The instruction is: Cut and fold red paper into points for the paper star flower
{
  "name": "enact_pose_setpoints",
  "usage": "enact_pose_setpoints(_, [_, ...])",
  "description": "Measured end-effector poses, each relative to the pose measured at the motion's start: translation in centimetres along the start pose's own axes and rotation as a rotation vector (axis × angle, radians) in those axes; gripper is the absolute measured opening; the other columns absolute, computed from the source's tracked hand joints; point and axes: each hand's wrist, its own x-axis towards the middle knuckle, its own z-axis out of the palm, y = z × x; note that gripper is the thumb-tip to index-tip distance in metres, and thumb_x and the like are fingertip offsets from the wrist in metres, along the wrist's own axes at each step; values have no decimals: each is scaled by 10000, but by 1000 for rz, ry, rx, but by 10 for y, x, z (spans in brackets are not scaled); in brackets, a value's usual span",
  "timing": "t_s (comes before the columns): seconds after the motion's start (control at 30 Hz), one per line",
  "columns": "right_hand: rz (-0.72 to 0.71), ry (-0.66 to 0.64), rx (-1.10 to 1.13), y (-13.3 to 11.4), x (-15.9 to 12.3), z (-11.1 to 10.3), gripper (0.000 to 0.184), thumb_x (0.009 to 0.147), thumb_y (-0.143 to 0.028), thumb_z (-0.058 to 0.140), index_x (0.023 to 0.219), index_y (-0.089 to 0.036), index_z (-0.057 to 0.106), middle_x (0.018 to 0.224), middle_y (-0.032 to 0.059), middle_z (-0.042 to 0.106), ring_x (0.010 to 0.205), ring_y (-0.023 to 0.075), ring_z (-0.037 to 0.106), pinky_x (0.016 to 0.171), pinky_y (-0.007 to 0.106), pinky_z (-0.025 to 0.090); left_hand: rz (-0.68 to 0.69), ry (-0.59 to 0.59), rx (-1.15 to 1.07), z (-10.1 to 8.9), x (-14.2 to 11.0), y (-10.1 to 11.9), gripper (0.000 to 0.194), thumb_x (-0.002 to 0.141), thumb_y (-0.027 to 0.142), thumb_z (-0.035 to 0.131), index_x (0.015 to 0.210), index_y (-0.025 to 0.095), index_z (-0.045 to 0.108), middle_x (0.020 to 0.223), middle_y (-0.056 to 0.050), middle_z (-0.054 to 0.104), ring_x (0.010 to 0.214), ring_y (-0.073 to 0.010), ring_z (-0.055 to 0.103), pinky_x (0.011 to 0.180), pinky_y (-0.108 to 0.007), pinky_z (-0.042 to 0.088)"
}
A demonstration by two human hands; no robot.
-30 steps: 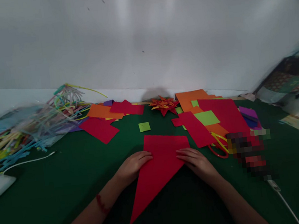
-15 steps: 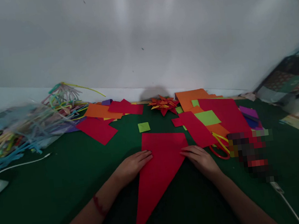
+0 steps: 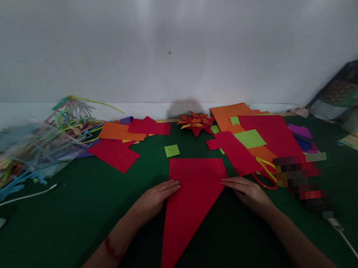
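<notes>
A red sheet of paper lies on the green tabletop, wide at the far end and tapering to a point towards me. The stretched fingers of my left hand rest flat on its left edge. At the right corner, my right hand touches the edge with fingertips extended and close together; its thumb is mostly hidden. Neither hand is wrapped round anything. Just beyond the sheet lies a small green paper square. Farther back stands a folded red and orange paper star.
Red paper pieces lie at the back left, beside bagged pipe cleaners. Orange, green and red sheets overlap at the back right, near scissors with red and yellow handles. A pixelated object with a white cord lies on the right.
My right hand has shifted slightly right along the paper's edge, and its fingers are straighter. The left hand stays on the left edge. The view has moved a little.
</notes>
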Motion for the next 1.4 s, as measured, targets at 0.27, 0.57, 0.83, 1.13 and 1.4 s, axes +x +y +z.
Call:
enact_pose_setpoints(0.27, [114,246,-50,-21,12,-1,386,856,-155,362,1208,-267,474,1248,29,499,1153,185,450,966,388,382,-84,109,-29,-9,20,67,417,903,234,307,1318,273,289,1387,13,326,1279,-143,251,1052,-368,232])
enact_pose_setpoints(0.57, [197,171,-323,-24,33,18,600,826,-425,447,1357,-240,239,1454,66,102,1309,315,87,995,547,228,109,-109,161,52,30,80,609,866,458,324,1376,191,123,1438,-75,176,1321,-213,93,1055,-442,89])
enact_pose_setpoints(0.83, [284,219,-390,-9,21,22,486,862,-335,409,1331,-303,287,1452,35,123,1309,319,80,983,580,210,103,-92,168,49,28,80,558,877,421,322,1370,219,155,1450,-53,137,1320,-211,103,1055,-428,89])
enact_pose_setpoints(1.13, [185,286,-280,-11,22,14,363,875,-179,351,1216,-244,456,1409,51,268,1299,257,188,1009,515,258,94,-69,76,41,29,84,506,886,361,343,1355,227,205,1451,-51,138,1320,-210,99,1055,-440,155])
enact_pose_setpoints(1.4, [-164,-65,-259,-22,5,-8,382,868,-128,378,1221,-249,461,1354,41,381,1264,208,292,998,442,327,-59,246,43,7,-11,48,348,897,154,308,1206,247,437,1290,-29,441,1209,-150,365,1042,-392,267])
